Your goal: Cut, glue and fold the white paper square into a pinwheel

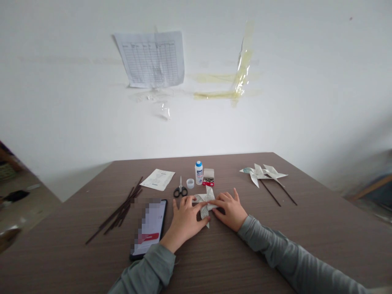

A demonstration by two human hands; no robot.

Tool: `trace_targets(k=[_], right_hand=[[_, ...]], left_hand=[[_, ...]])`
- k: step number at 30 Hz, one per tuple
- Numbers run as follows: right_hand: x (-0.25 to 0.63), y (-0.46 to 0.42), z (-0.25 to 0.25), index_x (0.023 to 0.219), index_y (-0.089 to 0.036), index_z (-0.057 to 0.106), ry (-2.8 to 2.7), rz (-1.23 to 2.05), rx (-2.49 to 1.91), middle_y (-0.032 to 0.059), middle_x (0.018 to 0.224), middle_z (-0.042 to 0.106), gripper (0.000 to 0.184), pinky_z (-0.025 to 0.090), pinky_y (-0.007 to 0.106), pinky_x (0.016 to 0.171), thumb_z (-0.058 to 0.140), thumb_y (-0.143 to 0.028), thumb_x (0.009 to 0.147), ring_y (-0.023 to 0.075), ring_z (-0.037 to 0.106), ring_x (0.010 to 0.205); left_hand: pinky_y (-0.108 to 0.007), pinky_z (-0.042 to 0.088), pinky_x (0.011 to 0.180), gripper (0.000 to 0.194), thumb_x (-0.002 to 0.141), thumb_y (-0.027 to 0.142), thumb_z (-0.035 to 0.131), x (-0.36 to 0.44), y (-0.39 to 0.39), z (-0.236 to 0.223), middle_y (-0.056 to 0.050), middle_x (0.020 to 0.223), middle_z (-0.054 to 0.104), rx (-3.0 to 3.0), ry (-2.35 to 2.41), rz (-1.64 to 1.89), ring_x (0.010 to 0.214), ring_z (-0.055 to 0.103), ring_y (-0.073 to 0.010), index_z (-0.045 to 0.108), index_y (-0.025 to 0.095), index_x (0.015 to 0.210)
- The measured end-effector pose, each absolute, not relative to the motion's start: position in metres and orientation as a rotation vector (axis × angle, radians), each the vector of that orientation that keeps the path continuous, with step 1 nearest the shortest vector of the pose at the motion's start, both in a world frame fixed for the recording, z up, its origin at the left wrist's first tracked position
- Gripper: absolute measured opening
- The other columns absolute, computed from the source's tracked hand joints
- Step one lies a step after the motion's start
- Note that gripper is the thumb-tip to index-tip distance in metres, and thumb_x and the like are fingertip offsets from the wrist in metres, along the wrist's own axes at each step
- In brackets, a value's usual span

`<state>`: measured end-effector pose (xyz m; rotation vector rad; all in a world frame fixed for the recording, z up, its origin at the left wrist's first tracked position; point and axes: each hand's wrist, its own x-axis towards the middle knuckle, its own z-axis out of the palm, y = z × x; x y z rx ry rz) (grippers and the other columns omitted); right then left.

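A folded paper pinwheel (206, 201) lies on the brown table (245, 253) in front of me. My left hand (183, 222) rests on its left side, fingers pressed onto the paper. From the right, my right hand (230, 210) pinches the pinwheel's centre with its fingertips. Just behind the pinwheel stand a white glue bottle (199, 172) with a blue cap, its loose cap (190, 183), a small box of pins (208, 177) and black-handled scissors (180, 189).
A phone (150, 228) lies left of my left hand. Several dark thin sticks (121, 210) lie further left, and a printed paper sheet (158, 179) behind them. Two finished pinwheels on sticks (265, 175) lie at the right. A wall with a taped sheet (151, 59) is behind the table.
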<state>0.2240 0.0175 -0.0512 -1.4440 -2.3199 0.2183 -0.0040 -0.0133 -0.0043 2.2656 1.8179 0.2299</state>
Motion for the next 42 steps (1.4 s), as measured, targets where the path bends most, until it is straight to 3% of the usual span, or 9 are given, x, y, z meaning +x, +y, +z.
trace_targets(k=[4, 9, 20, 33, 42], right_hand=[[0.2216, 0.0157, -0.0496, 0.15, -0.045, 0.099, -2.316, 0.185, -1.455, 0.0089, 0.132, 0.094, 0.047, 0.029, 0.098, 0.154, 0.081, -0.019, 0.114, 0.0402, 0.085, 0.139], [0.218, 0.0151, -0.0465, 0.145, -0.036, 0.101, -2.333, 0.176, -1.481, 0.0135, 0.137, 0.094, 0.041, 0.031, 0.1, 0.152, 0.079, -0.018, 0.115, 0.044, 0.085, 0.144], [0.2174, 0.0156, -0.0487, 0.145, -0.037, 0.1, -2.316, 0.17, -1.501, 0.0115, 0.14, 0.094, 0.04, 0.035, 0.095, 0.153, 0.082, -0.018, 0.115, 0.0432, 0.084, 0.147], [0.2195, 0.0151, -0.0476, 0.146, -0.041, 0.101, -2.314, 0.208, -1.485, 0.0113, 0.135, 0.094, 0.045, 0.034, 0.099, 0.152, 0.08, -0.017, 0.115, 0.0431, 0.086, 0.142], [0.2185, 0.0202, -0.0518, 0.147, -0.041, 0.101, -2.326, 0.225, -1.501, 0.0121, 0.14, 0.093, 0.042, 0.035, 0.1, 0.151, 0.082, -0.021, 0.115, 0.0453, 0.084, 0.147]], left_hand=[[-0.096, 0.03, 0.155, 0.062, 0.111, 0.042, 0.09, -0.0044, -0.0124, -0.0063, -0.016, 0.183, 0.075, 2.266, 1.819, 0.226, 0.18, 0.058, -0.0527, 0.088, 0.046, 0.173], [-0.095, 0.034, 0.154, 0.058, 0.113, 0.046, 0.09, -0.004, -0.012, -0.0068, -0.016, 0.18, 0.075, 2.293, 1.829, 0.211, 0.178, 0.06, -0.0525, 0.089, 0.046, 0.171], [-0.096, 0.035, 0.154, 0.056, 0.111, 0.045, 0.094, -0.0025, -0.0132, -0.0084, -0.017, 0.18, 0.076, 2.27, 1.857, 0.243, 0.178, 0.061, -0.0533, 0.091, 0.043, 0.167], [-0.095, 0.035, 0.154, 0.059, 0.113, 0.043, 0.092, -0.0021, -0.0156, -0.0048, -0.015, 0.182, 0.077, 2.292, 1.849, 0.217, 0.18, 0.06, -0.0515, 0.088, 0.049, 0.172], [-0.098, 0.032, 0.154, 0.059, 0.113, 0.04, 0.094, -0.0012, -0.0153, -0.0028, -0.016, 0.183, 0.076, 2.284, 1.846, 0.206, 0.182, 0.06, -0.0526, 0.089, 0.046, 0.172]])
